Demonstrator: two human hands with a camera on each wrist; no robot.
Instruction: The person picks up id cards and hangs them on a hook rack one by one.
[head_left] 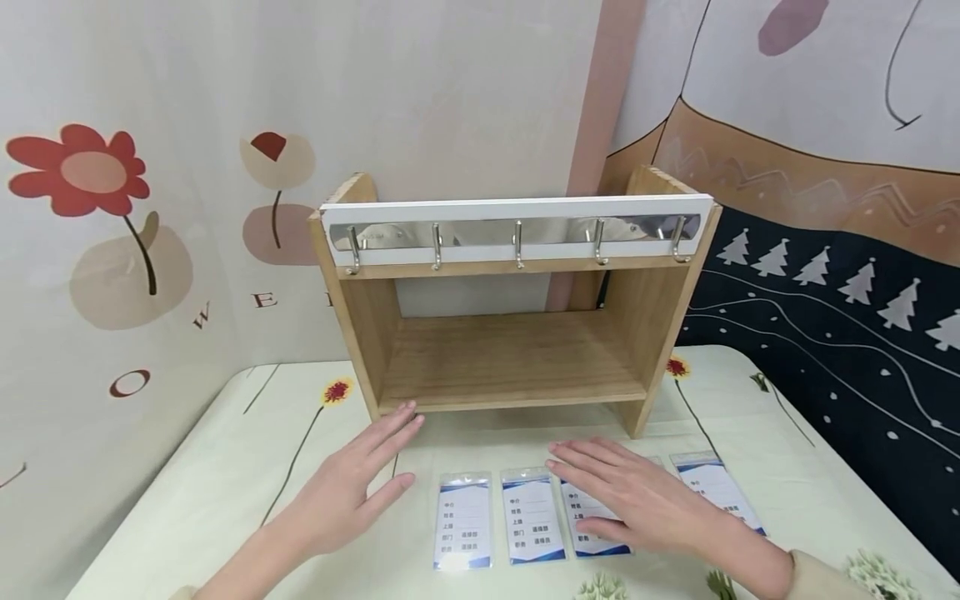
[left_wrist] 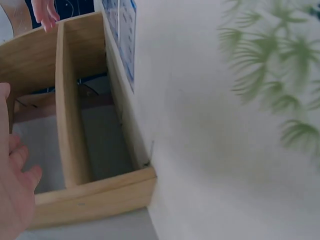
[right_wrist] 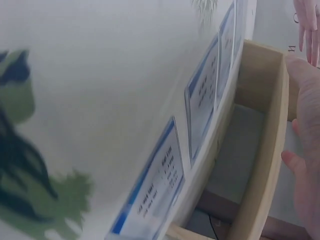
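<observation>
A wooden shelf rack (head_left: 517, 358) stands on the table, with a row of metal hooks (head_left: 518, 244) on a white strip along its upper front. My left hand (head_left: 352, 487) hovers with fingers extended by the rack's lower left corner, holding nothing; whether its fingertips touch the wood I cannot tell. My right hand (head_left: 637, 496), also holding nothing, is over the row of name badges and partly covers one badge (head_left: 592, 508). Two more badges, a left one (head_left: 462, 525) and a middle one (head_left: 533, 518), lie flat between the hands. Another badge (head_left: 716, 483) lies beyond the right wrist.
The table (head_left: 262, 425) has a pale cloth with printed flowers. A curtain with a red flower (head_left: 93, 171) hangs behind and to the left. At right is a dark cloth with white trees (head_left: 855, 283). Printed greenery (left_wrist: 280, 65) shows in the left wrist view.
</observation>
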